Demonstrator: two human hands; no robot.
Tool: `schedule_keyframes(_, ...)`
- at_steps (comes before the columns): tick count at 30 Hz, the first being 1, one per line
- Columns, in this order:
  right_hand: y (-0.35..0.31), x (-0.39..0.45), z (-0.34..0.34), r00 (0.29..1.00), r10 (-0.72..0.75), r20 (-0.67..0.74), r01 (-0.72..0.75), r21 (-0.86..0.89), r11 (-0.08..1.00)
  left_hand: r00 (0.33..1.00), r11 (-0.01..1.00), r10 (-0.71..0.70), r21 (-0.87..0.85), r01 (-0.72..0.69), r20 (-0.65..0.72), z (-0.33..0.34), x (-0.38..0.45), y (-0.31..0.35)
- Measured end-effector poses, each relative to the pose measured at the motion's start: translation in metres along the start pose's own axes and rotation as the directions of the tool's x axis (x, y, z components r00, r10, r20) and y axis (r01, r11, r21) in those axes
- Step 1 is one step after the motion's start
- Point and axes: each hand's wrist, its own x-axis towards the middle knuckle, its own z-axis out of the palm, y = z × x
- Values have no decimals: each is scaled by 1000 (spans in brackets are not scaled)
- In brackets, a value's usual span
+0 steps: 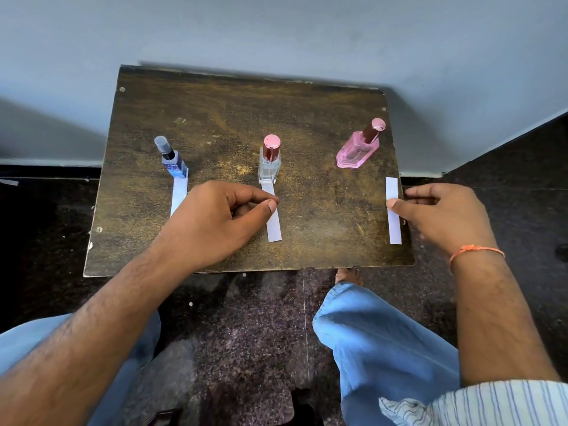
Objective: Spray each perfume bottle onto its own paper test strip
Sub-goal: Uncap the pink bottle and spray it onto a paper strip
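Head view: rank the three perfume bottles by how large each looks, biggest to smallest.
1. Pink bottle, widest body.
2. Clear bottle with the pink cap.
3. Blue bottle, slimmest.
The clear and blue bottles look similar in height; wide-angle tilt makes the second and third places unsure.

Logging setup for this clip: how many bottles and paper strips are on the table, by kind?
Perfume bottles: 3 (blue bottle, clear bottle, pink bottle)
Paper test strips: 3 (left strip, middle strip, right strip)
Total: 6
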Motion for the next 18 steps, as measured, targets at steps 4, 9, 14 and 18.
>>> schedule_keyframes(4,4,2,-4,1000,-3,-9,3,25,1000,999,998,39,-38,-40,-17,2,0,3)
schedule_keyframes(9,1,-1,-8,999,-37,-25,38,50,998,999,996,30,-84,-32,-26,3,0,4)
schedule_keyframes(14,-12,-7,-10,993,-4,122,-46,407,912,1000,984,-13,-180,15,12,3,1,6)
schedule_keyframes(18,-31,-19,5,942,-98,322,-123,602,789,982,963,-23,-261,72,186,3,0,13)
